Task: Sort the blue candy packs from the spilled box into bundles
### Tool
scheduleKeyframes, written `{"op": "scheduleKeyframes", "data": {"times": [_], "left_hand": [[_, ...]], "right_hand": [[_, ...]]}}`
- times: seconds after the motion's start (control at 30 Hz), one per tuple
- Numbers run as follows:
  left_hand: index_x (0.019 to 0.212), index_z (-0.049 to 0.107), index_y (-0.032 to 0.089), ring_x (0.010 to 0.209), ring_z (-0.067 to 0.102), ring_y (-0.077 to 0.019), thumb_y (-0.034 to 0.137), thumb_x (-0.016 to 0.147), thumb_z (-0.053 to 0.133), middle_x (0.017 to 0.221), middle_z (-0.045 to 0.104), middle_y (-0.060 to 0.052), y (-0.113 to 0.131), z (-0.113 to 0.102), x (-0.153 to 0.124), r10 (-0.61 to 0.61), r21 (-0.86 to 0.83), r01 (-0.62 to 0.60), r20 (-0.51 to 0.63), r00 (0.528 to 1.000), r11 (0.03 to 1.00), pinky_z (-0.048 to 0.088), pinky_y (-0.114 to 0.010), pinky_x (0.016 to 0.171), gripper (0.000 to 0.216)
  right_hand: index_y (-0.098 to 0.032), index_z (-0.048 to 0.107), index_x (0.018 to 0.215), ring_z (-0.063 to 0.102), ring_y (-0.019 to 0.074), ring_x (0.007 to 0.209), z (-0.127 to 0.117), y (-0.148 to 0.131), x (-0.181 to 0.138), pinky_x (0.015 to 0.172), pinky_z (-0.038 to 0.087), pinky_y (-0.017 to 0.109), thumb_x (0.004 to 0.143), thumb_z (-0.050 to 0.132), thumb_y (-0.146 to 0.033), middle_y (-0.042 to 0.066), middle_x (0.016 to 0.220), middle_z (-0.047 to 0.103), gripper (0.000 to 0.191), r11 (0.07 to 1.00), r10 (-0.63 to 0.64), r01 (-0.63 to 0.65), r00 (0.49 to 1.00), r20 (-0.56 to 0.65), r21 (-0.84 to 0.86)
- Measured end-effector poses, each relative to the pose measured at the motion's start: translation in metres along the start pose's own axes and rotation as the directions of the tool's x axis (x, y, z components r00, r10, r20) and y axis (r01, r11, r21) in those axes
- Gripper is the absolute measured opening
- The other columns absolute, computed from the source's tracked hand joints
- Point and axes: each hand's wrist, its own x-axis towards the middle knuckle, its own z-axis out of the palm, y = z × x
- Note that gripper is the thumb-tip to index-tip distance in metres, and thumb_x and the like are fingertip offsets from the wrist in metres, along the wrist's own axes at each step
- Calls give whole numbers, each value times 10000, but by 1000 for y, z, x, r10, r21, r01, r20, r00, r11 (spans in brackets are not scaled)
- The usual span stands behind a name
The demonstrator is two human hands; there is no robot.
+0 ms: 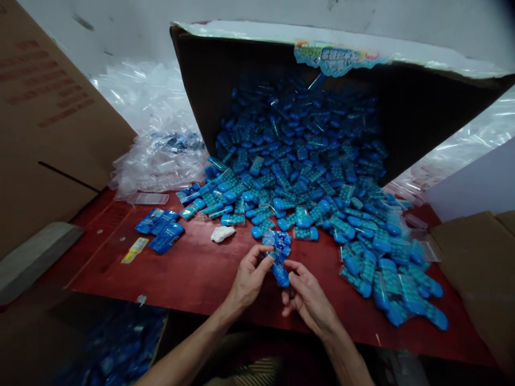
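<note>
My left hand [248,279] and my right hand [306,298] meet over the near edge of a red table [189,273]. Both pinch the same small bunch of blue packets [278,256] in clear wrap, the left at its side, the right near its lower end. Just beyond the hands a big pile of the same blue packets [306,177] spills out of a tipped cardboard box [422,112] onto the table. Two or three filled blue packets [161,229] lie apart at the left.
Heaps of clear empty bags [156,155] sit at the back left. A brown carton [44,123] stands at the left, another [478,262] at the right. A white lump [222,233] and a yellow slip [135,250] lie on the table. A carton of blue packets [116,348] sits below.
</note>
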Motion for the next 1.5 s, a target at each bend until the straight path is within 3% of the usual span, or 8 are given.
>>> {"op": "scheduleKeyframes", "data": {"times": [0.17, 0.33, 0.4, 0.5, 0.8, 1.03, 1.23, 1.5], "left_hand": [[896, 562, 175, 599, 515, -89, 307, 661, 614, 736, 594, 1, -6, 0, -2, -104, -176, 104, 12, 995, 979, 404, -208, 605, 274], [1017, 536, 178, 696, 564, -135, 323, 664, 616, 809, 615, -41, -6, 1, -7, -172, -300, 193, 97, 980, 934, 424, -258, 660, 390], [914, 576, 139, 666, 565, -138, 330, 681, 599, 767, 617, -60, -5, 0, -10, -238, -292, 288, 195, 951, 912, 425, -266, 643, 302], [815, 596, 122, 622, 548, -122, 312, 684, 601, 721, 614, -59, -5, -1, -14, -295, -309, 377, 281, 913, 873, 419, -253, 625, 230], [697, 579, 94, 473, 510, -103, 419, 704, 545, 582, 594, -49, -16, 10, -24, -345, -291, 389, 193, 919, 874, 364, -217, 459, 326], [706, 570, 96, 439, 511, -100, 448, 683, 554, 552, 583, -37, -15, 13, -31, -405, -236, 422, 121, 906, 875, 347, -203, 417, 353], [800, 607, 100, 566, 570, -118, 387, 693, 569, 697, 638, -67, -7, 7, -36, -384, -279, 456, 277, 881, 845, 382, -202, 487, 309], [832, 576, 139, 571, 523, -85, 298, 623, 649, 693, 599, -15, -8, 0, -34, -203, -214, 231, 144, 968, 949, 370, -184, 504, 273]], "right_hand": [[-206, 418, 1055, 515, 69, 460, 5, 6, -3, 381, 496, 220, 730, 580, -343, -37, 675, 523, 388, 1000, -17, 17, 999, -28, -9], [-212, 424, 1039, 469, 49, 436, 4, 9, 0, 398, 483, 192, 702, 603, -281, -71, 639, 493, 388, 951, -256, 221, 954, -155, -214], [-228, 391, 1109, 464, 45, 432, 1, 7, 0, 408, 469, 175, 689, 608, -229, -82, 629, 493, 473, 903, -331, 278, 936, -117, -328], [-246, 336, 1198, 483, 56, 474, -2, 3, -1, 418, 456, 163, 680, 607, -180, -80, 635, 504, 589, 887, -309, 288, 951, 0, -362], [-235, 376, 1156, 473, 52, 394, -14, 27, 10, 346, 431, 170, 665, 654, -331, -53, 648, 534, 572, 945, -311, 318, 946, 95, -80], [-240, 385, 1156, 495, 60, 413, -18, 33, 7, 332, 405, 146, 666, 650, -375, -54, 642, 523, 574, 928, -329, 343, 938, 111, -147], [-243, 419, 1133, 451, 39, 407, -18, 30, 6, 333, 388, 141, 641, 671, -371, -63, 665, 473, 568, 934, -325, 335, 941, 98, -126], [-192, 492, 1028, 440, 57, 425, -10, 27, -4, 385, 383, 172, 668, 609, -440, -40, 629, 514, 453, 895, -313, 316, 948, 63, -313]]}}
